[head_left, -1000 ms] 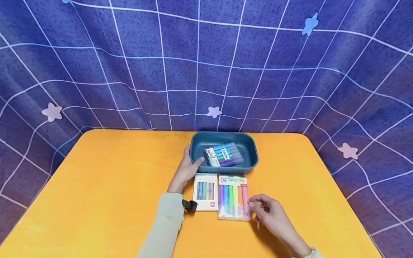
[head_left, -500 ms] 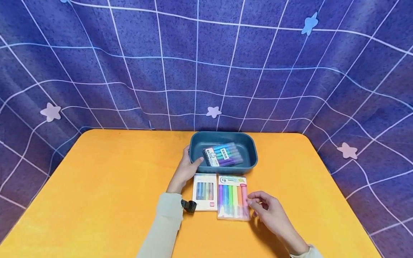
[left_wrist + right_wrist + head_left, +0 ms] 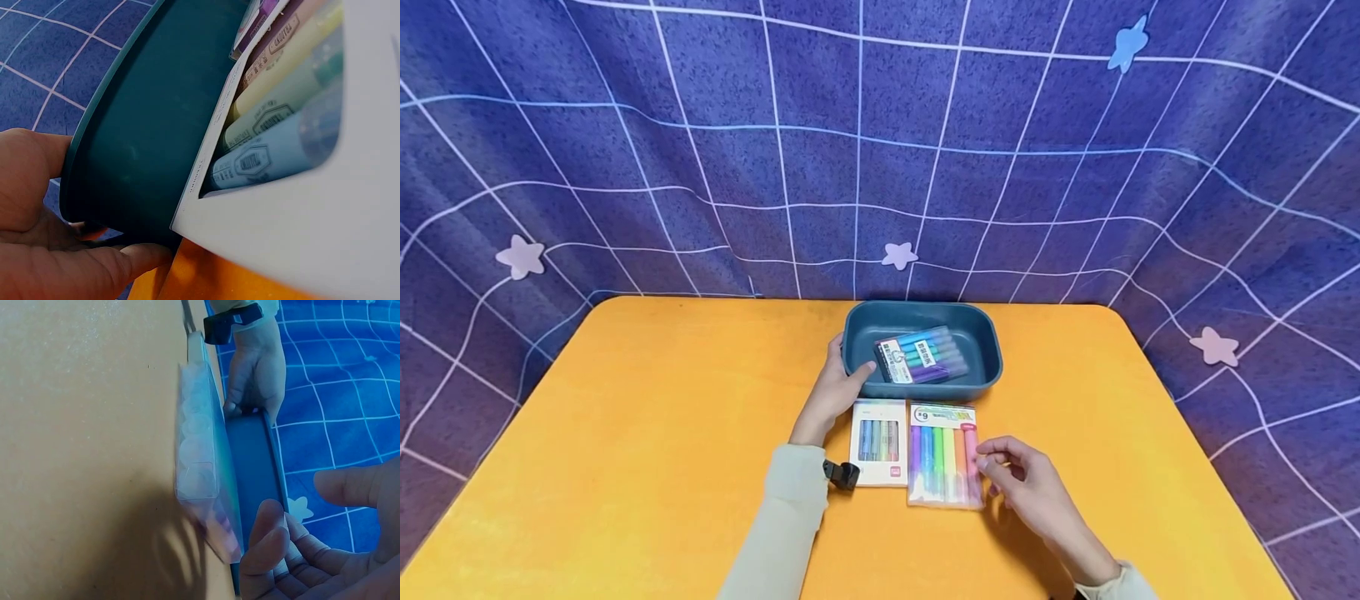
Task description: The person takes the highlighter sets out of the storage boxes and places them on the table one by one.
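**Gripping the blue-green bin [image 3: 981,350], poised beside the highlighter pack [image 3: 946,458]**

Clasping the bin's left end with the left hand [image 3: 831,392], thumb over the rim, presumably to hold it steady. Half-curled in the right hand [image 3: 1033,492], with fingers a little apart and gripping nothing, just beside the pack's right edge; impossible to tell whether touching. Lying flat on the table [image 3: 662,450], in front of the bin and beside the white box [image 3: 878,475], probably for easy reach. Farther out, at the bin's left and middle, resting slantwise as the clear marker pack [image 3: 921,356], perhaps dropped in loosely.
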`<state>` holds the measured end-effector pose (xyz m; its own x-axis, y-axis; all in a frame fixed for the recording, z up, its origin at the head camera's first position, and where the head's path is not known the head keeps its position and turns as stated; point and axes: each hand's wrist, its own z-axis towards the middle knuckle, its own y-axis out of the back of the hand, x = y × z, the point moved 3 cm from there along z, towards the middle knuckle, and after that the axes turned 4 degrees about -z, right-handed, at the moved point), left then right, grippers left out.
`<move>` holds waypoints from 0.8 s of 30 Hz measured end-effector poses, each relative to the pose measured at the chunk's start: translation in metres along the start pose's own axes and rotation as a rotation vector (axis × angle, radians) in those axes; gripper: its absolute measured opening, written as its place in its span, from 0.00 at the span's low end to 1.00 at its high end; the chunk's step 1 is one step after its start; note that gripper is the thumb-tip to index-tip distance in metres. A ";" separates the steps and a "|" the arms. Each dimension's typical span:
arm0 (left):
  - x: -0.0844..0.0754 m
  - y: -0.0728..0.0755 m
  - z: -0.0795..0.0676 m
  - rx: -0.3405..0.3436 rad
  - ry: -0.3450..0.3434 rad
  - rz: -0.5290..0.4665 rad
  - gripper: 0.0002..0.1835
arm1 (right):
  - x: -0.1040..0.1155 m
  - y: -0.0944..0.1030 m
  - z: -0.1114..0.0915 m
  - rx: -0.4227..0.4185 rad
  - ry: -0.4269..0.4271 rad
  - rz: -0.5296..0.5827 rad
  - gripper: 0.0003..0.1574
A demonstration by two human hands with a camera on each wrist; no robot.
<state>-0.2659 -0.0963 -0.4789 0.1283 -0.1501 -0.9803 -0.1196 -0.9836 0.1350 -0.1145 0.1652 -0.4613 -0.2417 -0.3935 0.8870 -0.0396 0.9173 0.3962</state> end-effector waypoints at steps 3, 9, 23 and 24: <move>0.001 0.000 0.001 0.000 -0.003 -0.001 0.40 | 0.001 0.000 0.000 0.001 0.002 0.001 0.15; 0.001 -0.001 0.001 -0.010 0.000 0.002 0.40 | 0.003 0.000 0.000 0.007 0.008 0.006 0.15; -0.002 -0.001 0.000 -0.005 -0.007 -0.002 0.40 | 0.009 0.004 0.003 -0.009 0.017 -0.021 0.15; -0.002 -0.001 -0.001 -0.006 -0.005 0.000 0.40 | 0.009 0.005 0.004 -0.015 0.019 -0.025 0.15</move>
<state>-0.2655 -0.0954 -0.4767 0.1231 -0.1499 -0.9810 -0.1135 -0.9842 0.1362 -0.1209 0.1665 -0.4519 -0.2225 -0.4174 0.8811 -0.0311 0.9063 0.4215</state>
